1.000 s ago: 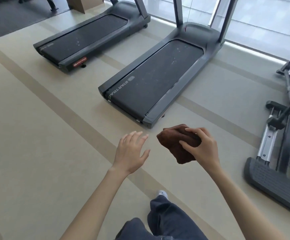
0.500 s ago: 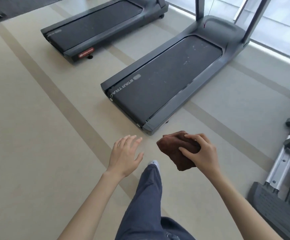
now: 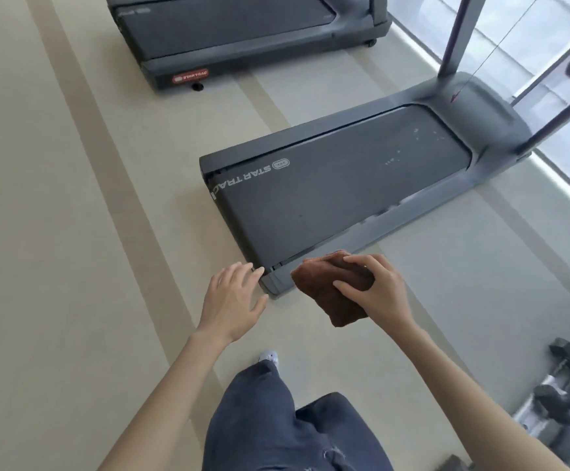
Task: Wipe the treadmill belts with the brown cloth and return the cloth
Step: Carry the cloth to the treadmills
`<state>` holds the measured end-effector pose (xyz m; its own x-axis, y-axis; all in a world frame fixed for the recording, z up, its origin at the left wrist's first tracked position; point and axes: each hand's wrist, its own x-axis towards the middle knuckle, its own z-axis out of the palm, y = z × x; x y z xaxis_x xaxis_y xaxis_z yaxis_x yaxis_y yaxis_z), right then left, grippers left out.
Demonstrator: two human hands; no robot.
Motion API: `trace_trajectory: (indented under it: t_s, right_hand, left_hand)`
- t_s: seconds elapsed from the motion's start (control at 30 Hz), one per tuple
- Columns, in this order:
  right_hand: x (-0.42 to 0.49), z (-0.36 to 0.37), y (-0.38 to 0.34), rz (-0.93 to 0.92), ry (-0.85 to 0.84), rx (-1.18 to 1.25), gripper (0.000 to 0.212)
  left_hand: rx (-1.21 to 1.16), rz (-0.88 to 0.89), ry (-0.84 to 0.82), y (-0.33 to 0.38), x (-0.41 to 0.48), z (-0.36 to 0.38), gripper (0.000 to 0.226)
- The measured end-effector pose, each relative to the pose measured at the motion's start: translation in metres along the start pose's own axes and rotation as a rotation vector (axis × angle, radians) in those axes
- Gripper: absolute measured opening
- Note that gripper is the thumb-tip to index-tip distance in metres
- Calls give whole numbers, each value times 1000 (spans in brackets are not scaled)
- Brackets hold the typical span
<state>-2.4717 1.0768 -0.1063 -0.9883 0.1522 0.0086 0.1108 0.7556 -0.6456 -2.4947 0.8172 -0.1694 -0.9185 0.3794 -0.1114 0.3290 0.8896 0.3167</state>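
Observation:
My right hand grips a bunched brown cloth, held in the air just before the near end of a dark treadmill. That treadmill's belt carries white lettering near its rear end and pale specks toward the front. My left hand is held out beside the cloth, fingers apart and holding nothing, close to the treadmill's rear corner. A second treadmill, with its belt, lies further off at the upper left.
Beige floor with darker stripes spreads to the left. Grey uprights rise from the near treadmill's front, by a bright window. Another exercise machine stands at the lower right. My dark-trousered legs and a white shoe are below.
I have walked closer to the near treadmill, which now fills more of the view. Both hands kept their pose, the cloth still held in the right.

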Motion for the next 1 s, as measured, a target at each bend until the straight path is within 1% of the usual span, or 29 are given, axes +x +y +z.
trace_trajectory:
  t_s: [0.23, 0.4, 0.5, 0.6, 0.73, 0.8, 0.9, 1.0]
  right_hand:
    - [90, 22, 24, -148, -272, -115, 38]
    - [168, 52, 46, -272, -402, -191, 39]
    - [217, 74, 66, -307, -465, -171, 39]
    - [262, 106, 95, -302, -526, -136, 40]
    - [303, 161, 149, -221, -542, -54, 40]
    - [320, 201, 180, -191, -549, -28, 41]
    - [339, 272, 234, -232, -540, -40, 41]
    - [349, 348, 289, -305, -493, -57, 42]
  left_hand:
    - [-10, -177, 4, -15, 45, 18, 52]
    - [-28, -320, -17, -14, 79, 51, 54]
    - [-30, -394, -32, -7, 106, 76, 54]
    - [-46, -476, 42, -4, 136, 103, 51]
    - [-73, -521, 29, -14, 175, 161, 48]
    - [-76, -542, 6, -30, 195, 203, 49]
    - [-39, -526, -31, -62, 222, 284, 50]
    - [2, -536, -67, -90, 246, 370, 51]
